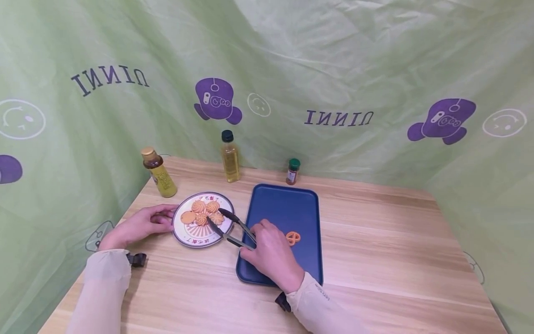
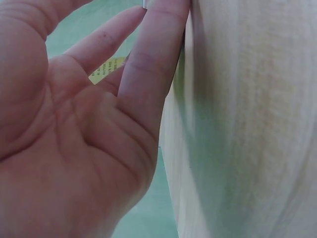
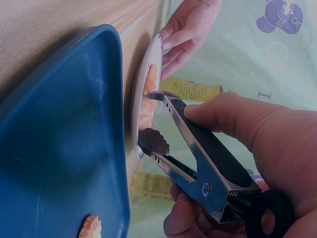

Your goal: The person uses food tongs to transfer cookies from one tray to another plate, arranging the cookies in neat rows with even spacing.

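Observation:
My right hand (image 1: pixel 271 253) grips a pair of metal tongs (image 1: pixel 231 227) with black handles; their spread tips reach over a round plate (image 1: pixel 189 236) of several orange swirl cookies (image 1: pixel 204 211). In the right wrist view the tongs (image 3: pixel 193 158) hang open beside the plate (image 3: pixel 143 94), gripping nothing. My left hand (image 1: pixel 139 225) rests on the table with straight fingers touching the plate's left rim; in the left wrist view its fingers (image 2: pixel 148 64) lie straight by the wooden table (image 2: pixel 247 124). One cookie (image 1: pixel 293 238) lies on the blue tray (image 1: pixel 283 208).
A yellow-capped bottle (image 1: pixel 159 172), an oil bottle (image 1: pixel 230 157) and a small green-lidded spice jar (image 1: pixel 293 171) stand along the table's back. Green printed cloth walls close in behind and on both sides. Bare wood (image 1: pixel 396 241) stretches right of the tray.

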Tool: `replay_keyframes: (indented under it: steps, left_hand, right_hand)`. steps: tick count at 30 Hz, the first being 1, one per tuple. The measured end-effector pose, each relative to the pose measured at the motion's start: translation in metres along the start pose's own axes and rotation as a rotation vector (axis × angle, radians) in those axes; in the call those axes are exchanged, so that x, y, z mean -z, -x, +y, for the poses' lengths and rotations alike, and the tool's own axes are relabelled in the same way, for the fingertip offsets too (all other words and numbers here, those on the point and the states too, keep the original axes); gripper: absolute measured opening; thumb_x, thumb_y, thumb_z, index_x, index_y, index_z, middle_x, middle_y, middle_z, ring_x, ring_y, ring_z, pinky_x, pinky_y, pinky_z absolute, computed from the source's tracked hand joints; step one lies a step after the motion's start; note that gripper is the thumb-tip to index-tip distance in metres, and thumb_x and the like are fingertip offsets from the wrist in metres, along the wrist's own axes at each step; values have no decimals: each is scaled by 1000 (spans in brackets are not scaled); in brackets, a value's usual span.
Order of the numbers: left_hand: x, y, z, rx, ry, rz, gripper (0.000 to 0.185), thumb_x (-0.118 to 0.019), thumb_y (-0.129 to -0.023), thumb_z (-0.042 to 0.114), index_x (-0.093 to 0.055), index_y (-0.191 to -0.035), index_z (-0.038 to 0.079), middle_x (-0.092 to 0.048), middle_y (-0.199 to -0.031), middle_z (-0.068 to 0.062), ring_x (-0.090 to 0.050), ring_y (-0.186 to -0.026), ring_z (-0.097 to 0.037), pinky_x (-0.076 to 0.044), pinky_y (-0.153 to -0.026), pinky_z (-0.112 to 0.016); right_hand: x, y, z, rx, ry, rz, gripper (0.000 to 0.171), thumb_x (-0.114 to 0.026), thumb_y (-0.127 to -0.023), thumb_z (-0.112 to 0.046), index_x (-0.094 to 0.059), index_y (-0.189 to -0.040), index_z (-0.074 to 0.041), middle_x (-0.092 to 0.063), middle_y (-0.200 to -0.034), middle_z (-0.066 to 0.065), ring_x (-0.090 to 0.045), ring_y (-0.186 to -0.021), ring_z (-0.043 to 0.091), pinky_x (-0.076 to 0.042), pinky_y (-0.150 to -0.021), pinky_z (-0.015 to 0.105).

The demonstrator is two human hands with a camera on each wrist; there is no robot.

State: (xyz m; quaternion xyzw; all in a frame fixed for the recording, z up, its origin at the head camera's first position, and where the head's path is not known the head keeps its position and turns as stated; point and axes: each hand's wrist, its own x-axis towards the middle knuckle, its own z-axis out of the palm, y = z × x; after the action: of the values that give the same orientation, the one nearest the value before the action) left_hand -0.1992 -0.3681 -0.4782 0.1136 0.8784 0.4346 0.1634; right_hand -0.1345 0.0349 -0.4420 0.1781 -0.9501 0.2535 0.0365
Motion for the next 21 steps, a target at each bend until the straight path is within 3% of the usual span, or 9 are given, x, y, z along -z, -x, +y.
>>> replay_keyframes:
  steps: [21]
  left_hand:
    - [0, 0, 1, -16, 2, 6, 69, -80, -105, 14, -49, -163, -6, -68, -144, -26, -70, -109, -1, -60, -92, -15]
  right_hand:
    - [4, 3, 0, -24, -37, 12, 40, -93, -84, -31, -82, -111, -3, -70, -98, 3, -64, -83, 18, -59, -72, 34]
